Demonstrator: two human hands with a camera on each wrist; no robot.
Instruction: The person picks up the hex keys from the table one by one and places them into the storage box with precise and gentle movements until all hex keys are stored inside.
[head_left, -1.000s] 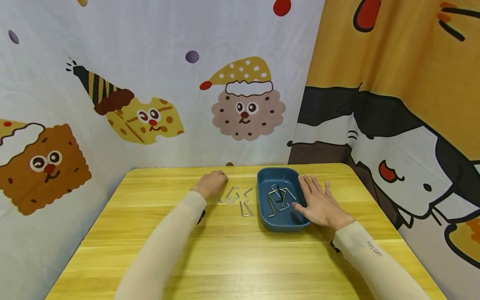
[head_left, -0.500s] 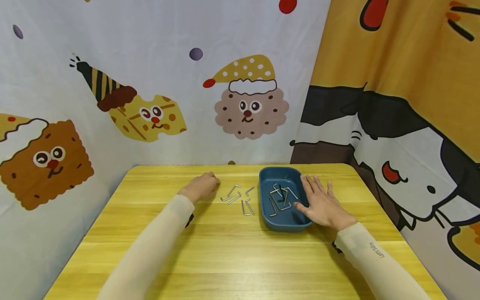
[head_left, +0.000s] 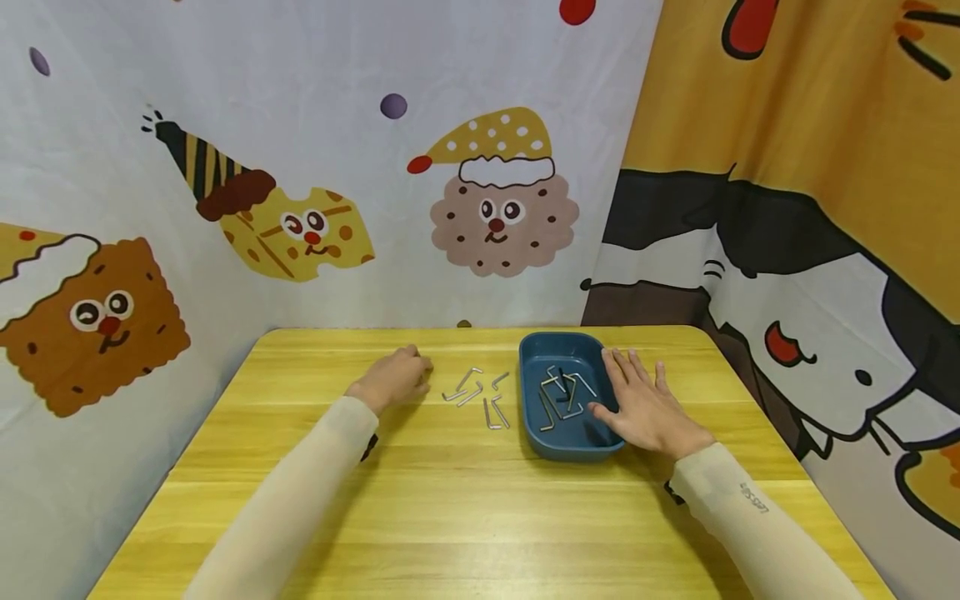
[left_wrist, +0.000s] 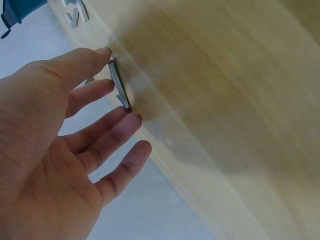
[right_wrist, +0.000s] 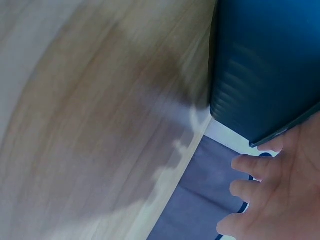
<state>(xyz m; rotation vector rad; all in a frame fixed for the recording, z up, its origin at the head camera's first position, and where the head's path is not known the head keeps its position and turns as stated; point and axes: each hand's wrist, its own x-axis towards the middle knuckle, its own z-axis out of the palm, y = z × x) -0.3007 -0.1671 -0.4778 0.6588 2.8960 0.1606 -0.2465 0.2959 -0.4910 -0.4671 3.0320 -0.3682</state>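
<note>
Cream sleeve [head_left: 288, 496] and all, my left arm is stretching across the wooden table [head_left: 465, 517], and my left hand [head_left: 390, 379] is hovering low beside the loose L-shaped keys [head_left: 487, 414]. Its fingers are curving softly, parted and unclenched; one silvery key [left_wrist: 119, 82] is showing right by the tips, and I can't tell whether I'm touching it! Meanwhile my right hand [head_left: 643, 408] is lying flat, fingers fanning along the right rim of the blue tray [head_left: 573, 454], thumb leaning inside, grasping nothing. More keys, including a black key [head_left: 566, 387], are lying in there.
</note>
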